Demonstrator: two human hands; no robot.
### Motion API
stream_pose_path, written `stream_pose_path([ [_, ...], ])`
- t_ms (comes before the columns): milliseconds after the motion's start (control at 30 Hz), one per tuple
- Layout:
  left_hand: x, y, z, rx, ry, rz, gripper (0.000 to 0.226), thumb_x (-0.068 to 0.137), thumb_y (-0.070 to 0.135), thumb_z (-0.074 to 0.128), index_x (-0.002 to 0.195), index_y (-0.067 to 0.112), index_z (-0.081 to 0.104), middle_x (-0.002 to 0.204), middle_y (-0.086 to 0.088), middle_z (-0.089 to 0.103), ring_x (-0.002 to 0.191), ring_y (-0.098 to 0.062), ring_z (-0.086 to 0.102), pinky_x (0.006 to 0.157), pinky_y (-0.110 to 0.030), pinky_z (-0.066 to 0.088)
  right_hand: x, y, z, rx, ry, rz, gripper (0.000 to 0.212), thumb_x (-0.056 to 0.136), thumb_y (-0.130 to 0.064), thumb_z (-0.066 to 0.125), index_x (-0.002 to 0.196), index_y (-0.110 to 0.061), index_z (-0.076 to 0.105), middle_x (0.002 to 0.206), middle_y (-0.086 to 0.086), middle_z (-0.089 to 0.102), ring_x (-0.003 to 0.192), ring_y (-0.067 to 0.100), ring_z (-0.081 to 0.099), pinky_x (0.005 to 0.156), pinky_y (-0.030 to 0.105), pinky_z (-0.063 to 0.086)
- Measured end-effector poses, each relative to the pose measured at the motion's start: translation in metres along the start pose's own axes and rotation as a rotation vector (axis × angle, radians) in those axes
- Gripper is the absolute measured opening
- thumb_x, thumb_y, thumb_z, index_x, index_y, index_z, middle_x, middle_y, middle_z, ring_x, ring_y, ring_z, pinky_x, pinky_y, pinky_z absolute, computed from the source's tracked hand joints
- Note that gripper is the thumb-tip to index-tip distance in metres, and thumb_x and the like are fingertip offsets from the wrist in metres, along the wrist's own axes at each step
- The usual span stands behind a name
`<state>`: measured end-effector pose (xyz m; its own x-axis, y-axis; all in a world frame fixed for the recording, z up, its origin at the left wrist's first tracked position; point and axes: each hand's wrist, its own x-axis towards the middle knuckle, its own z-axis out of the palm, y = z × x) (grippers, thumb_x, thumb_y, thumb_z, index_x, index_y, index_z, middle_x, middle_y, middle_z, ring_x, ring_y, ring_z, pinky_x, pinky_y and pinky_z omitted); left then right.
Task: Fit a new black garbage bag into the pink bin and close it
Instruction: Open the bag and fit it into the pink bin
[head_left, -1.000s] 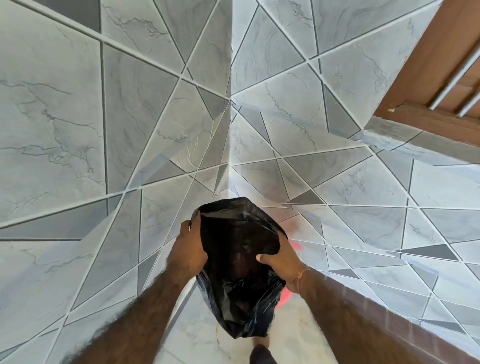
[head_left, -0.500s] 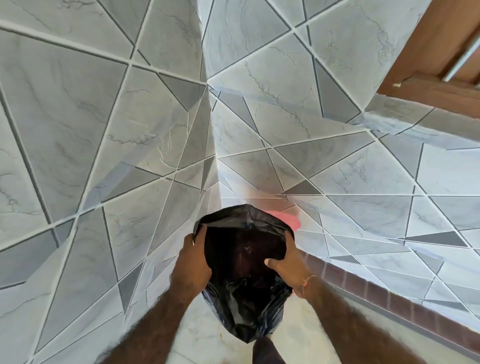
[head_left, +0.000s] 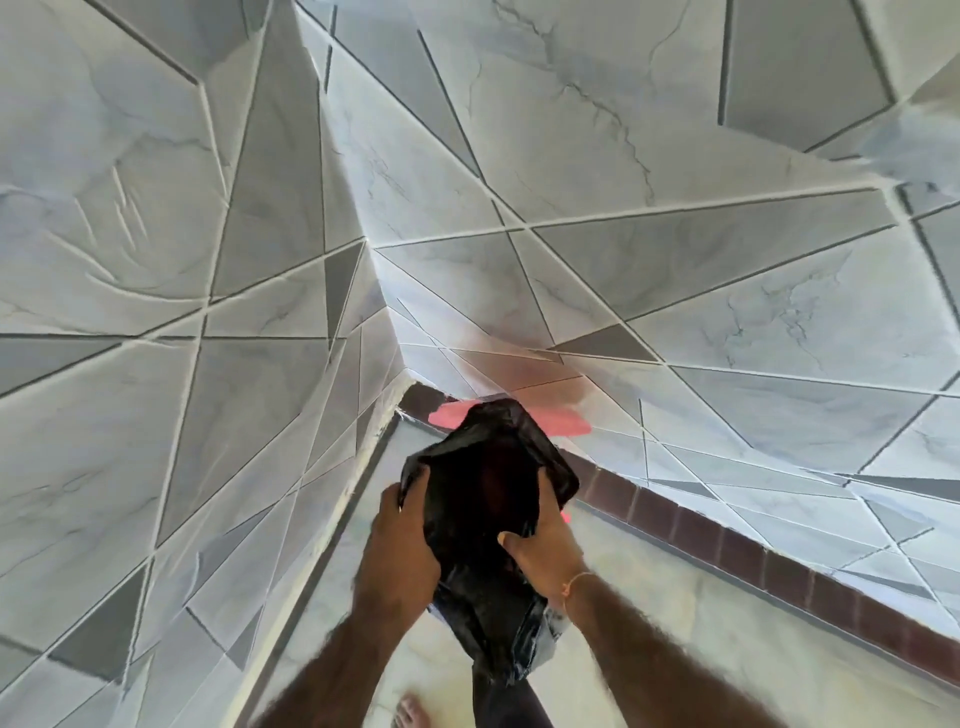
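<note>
Two hands hold the black bag open at its mouth. The left hand has its fingers curled over the near-left rim, with the thumb tucked out of sight against the plastic. The right hand grips the right rim, thumb hooked inside the opening and fingers wrapped around the outside. Between the two sets of fingers the mouth gapes wide and dark, and the rest of the bag hangs slack below the wrists, down to the floor.

A second ago the bag was held higher against the wall tiles, with only a sliver of pink showing beside the right fingers. Now the view has tipped down and the hands have moved toward the corner, so more of the bin shows: a pink strip just beyond the fingertips, past the far rim of the bag, and a small pink fleck under the right knuckles. Most of the bin is hidden behind the plastic, so I cannot tell whether its lid is up.

It looks as though the bag is open and ready and has been brought to the bin. It is not seated yet. Lowering the hanging body into the bin and folding the rim over its edge remain to be done, then the closing.
</note>
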<state>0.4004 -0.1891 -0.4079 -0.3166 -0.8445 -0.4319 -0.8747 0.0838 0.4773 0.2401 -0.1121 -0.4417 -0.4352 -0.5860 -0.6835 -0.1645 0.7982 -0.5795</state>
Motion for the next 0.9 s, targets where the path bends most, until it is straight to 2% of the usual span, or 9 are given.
stream_pose_path([
  [67,0.01,0.001,0.009,-0.018,-0.021,-0.032,0.086,0.081,-0.009,0.047,0.15,0.033,0.015,0.148,-0.003,0.029,0.129,-0.026,0.043,0.101,-0.036,0.045,0.013,0.0,0.007,0.003,-0.059,0.024,0.098,0.083,-0.024,0.063,0.15,-0.045,-0.005,0.137,0.004,0.053,0.116,0.03,0.058,0.094,0.028,0.049],
  [133,0.017,-0.003,0.02,-0.046,-0.032,-0.054,0.091,0.078,-0.012,0.045,0.15,0.034,0.014,0.146,-0.004,0.029,0.127,-0.028,0.043,0.099,-0.039,0.048,0.027,0.005,0.02,0.065,-0.117,0.017,0.099,0.084,-0.015,0.062,0.15,-0.044,-0.005,0.136,0.007,0.056,0.11,0.027,0.061,0.095,0.035,0.053],
  [233,0.024,-0.018,0.032,-0.044,-0.032,-0.096,0.094,0.072,-0.014,0.042,0.149,0.035,0.018,0.146,-0.003,0.029,0.127,-0.028,0.043,0.1,-0.042,0.047,0.045,0.011,0.045,0.061,-0.181,0.031,0.1,0.08,-0.016,0.062,0.149,-0.048,-0.003,0.132,0.008,0.061,0.11,0.027,0.064,0.096,0.037,0.052],
  [400,0.031,-0.042,0.048,-0.017,-0.052,-0.193,0.089,0.071,-0.012,0.041,0.147,0.032,0.024,0.131,-0.011,0.044,0.108,-0.031,0.053,0.088,-0.043,0.051,0.071,0.014,0.086,0.085,-0.25,0.046,0.101,0.077,-0.023,0.064,0.151,-0.045,-0.001,0.14,0.006,0.055,0.124,0.026,0.055,0.104,0.031,0.044],
  [567,0.053,-0.061,0.078,-0.029,-0.101,-0.159,0.088,0.075,-0.012,0.044,0.148,0.032,0.022,0.139,-0.01,0.037,0.12,-0.032,0.048,0.098,-0.047,0.048,0.096,0.024,0.124,0.152,-0.262,0.097,0.1,0.075,-0.021,0.063,0.15,-0.045,0.003,0.139,0.008,0.056,0.124,0.027,0.055,0.106,0.034,0.045],
  [733,0.073,-0.078,0.1,-0.062,-0.144,-0.149,0.083,0.079,-0.003,0.046,0.146,0.038,0.019,0.137,-0.006,0.036,0.119,-0.031,0.049,0.094,-0.05,0.05,0.115,0.037,0.154,0.241,-0.254,0.15,0.101,0.067,-0.03,0.063,0.145,-0.055,0.005,0.136,0.006,0.059,0.121,0.025,0.058,0.103,0.039,0.048],
  [833,0.082,-0.085,0.112,-0.053,-0.168,-0.126,0.08,0.079,0.001,0.049,0.148,0.031,0.022,0.137,-0.011,0.038,0.12,-0.035,0.048,0.096,-0.05,0.048,0.125,0.045,0.143,0.202,-0.208,0.15,0.101,0.072,-0.021,0.063,0.15,-0.046,0.004,0.136,0.008,0.057,0.121,0.027,0.056,0.104,0.038,0.047],
  [900,0.09,-0.087,0.122,-0.05,-0.179,-0.107,0.08,0.078,0.001,0.051,0.149,0.027,0.024,0.137,-0.014,0.038,0.12,-0.037,0.047,0.099,-0.05,0.046,0.135,0.056,0.123,0.132,-0.153,0.133,0.098,0.077,-0.013,0.061,0.153,-0.039,0.004,0.134,0.01,0.058,0.118,0.03,0.058,0.099,0.033,0.048],
])
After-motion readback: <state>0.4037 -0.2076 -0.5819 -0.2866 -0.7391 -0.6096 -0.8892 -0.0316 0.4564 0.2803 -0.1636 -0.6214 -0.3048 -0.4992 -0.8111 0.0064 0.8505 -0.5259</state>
